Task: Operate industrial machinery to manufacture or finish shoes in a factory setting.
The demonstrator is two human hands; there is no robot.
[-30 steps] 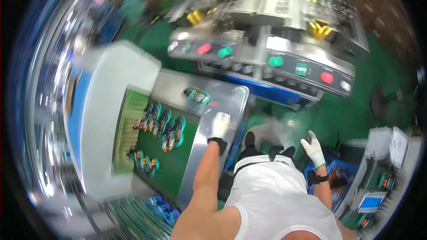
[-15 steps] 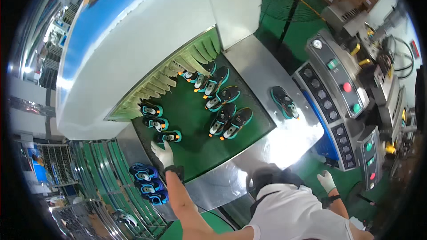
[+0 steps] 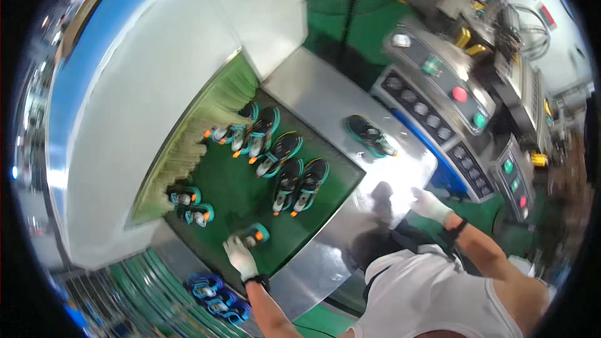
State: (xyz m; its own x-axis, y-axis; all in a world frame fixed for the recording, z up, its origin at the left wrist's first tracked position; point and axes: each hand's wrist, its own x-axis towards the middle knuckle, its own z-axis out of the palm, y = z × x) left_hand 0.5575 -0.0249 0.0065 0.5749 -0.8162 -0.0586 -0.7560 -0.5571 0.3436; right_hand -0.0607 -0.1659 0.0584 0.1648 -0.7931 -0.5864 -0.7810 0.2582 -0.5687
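My left hand (image 3: 240,256), in a white glove, is at the near left of a green conveyor belt (image 3: 241,197). Its fingers close on the end of a black sneaker (image 3: 256,235) with a teal sole and an orange tab; motion blurs this shoe. Toward the right of the belt stand a pair of matching sneakers (image 3: 300,186) and several more behind them. Two others (image 3: 190,203) sit at the far left by the fringe. My right hand (image 3: 432,205), also gloved, hovers beside the metal table edge, fingers apart and holding nothing. A single sneaker (image 3: 370,136) lies on the metal table (image 3: 325,91).
A white machine housing (image 3: 144,69) with a green fringe curtain (image 3: 188,144) spans the belt's far side. Blue sneakers (image 3: 216,297) sit at the lower left, by a wire rack (image 3: 134,294). Control panels (image 3: 441,81) with buttons and dials stand at right.
My left hand has drawn the nearest left sneaker rightward and nearer, away from the two beside it. My right hand has come up and left toward the table edge. The whole view has shifted.
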